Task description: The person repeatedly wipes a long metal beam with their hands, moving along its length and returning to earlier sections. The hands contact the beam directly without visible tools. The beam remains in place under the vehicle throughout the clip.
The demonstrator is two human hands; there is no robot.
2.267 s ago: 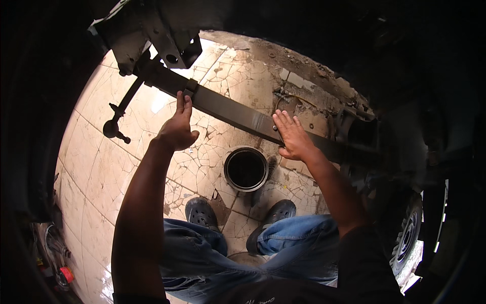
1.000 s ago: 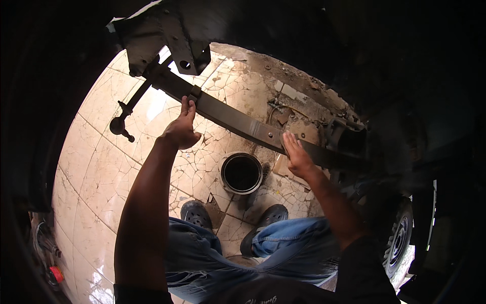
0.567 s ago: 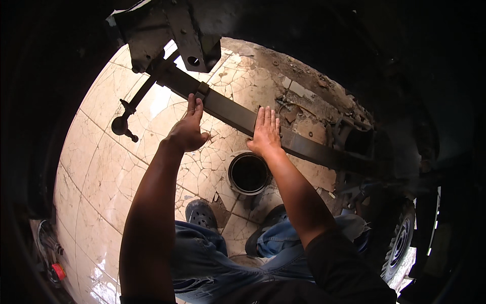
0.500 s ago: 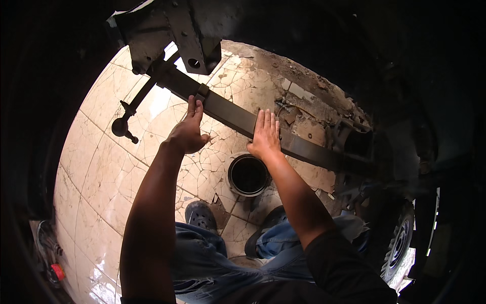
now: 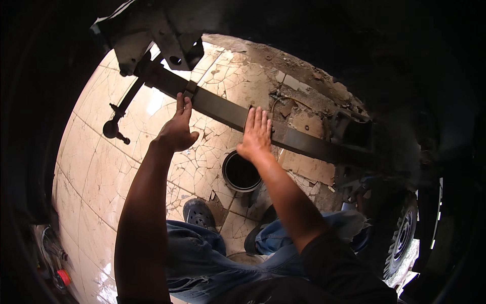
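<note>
A long dark metal bar (image 5: pixel 218 107) runs slantwise across the view, its left end lying higher in the picture. My left hand (image 5: pixel 175 130) reaches up to it with fingertips at a raised collar (image 5: pixel 190 89); its thumb sticks out to the side and it grips nothing. Flat against the middle of the bar lies my right hand (image 5: pixel 257 134), fingers stretched out side by side, holding nothing. A rod with a ball-shaped joint (image 5: pixel 111 128) hangs down from the bar's left end. Dark bracket plates (image 5: pixel 174 48) stand above that end.
A round dark bucket (image 5: pixel 242 172) stands on the cracked tile floor (image 5: pixel 106 167) beneath my right wrist. Broken tiles and rubble (image 5: pixel 304 96) lie beyond the bar. A tyred wheel (image 5: pixel 402 238) is at lower right. My clog (image 5: pixel 199 213) shows below; a red-ended object (image 5: pixel 63 277) lies lower left.
The view has shifted slightly, so bar, brackets and both hands appear a little farther left. Both hands keep nearly the same places on the bar.
</note>
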